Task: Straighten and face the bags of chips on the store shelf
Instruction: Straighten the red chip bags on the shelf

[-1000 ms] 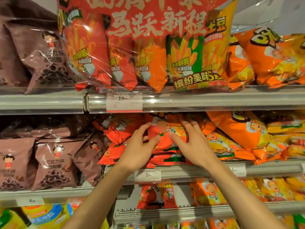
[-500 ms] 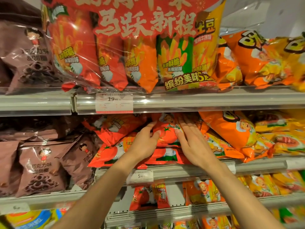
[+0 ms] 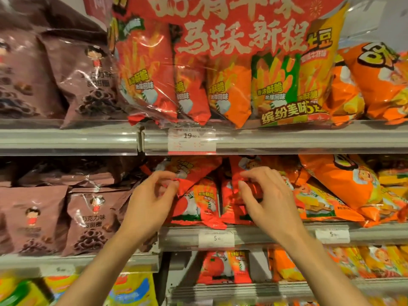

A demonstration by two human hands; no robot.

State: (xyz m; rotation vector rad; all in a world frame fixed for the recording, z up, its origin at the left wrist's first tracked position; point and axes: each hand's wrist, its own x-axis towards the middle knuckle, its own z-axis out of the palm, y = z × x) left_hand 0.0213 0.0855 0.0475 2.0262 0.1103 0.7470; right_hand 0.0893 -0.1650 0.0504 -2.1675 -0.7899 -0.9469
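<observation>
- Head view: two hands reach to the middle shelf (image 3: 254,234), where the red chip bags (image 3: 205,195) lie in a loose pile between the arms.
- At least four red bags show in that pile: one tilted on top (image 3: 194,171), one upright below it, and two more at the right, partly hidden by the right hand.
- The left hand (image 3: 150,204) has its fingers curled, thumb and forefinger pinched on the crumpled corner of the tilted top bag.
- The right hand (image 3: 267,195) has its fingers bent and clamped on the top edge of a red bag (image 3: 234,173) just right of the pile's middle.
- Right of the hands, on the same shelf, orange bags (image 3: 344,186) lie slanted, at least three, overlapping.
- Left of the hands, brown bags (image 3: 88,219) stand on a slightly lower shelf; three fronts show, more lie behind.
- The top shelf holds one clear multipack (image 3: 220,74) with five bags inside it, brown bags at its left and orange bags at its right.
- Three price tags show: one (image 3: 191,140) under the multipack and two (image 3: 216,238) on the middle shelf's rail.
- The shelf below holds one more red bag (image 3: 223,267) and several orange ones.
</observation>
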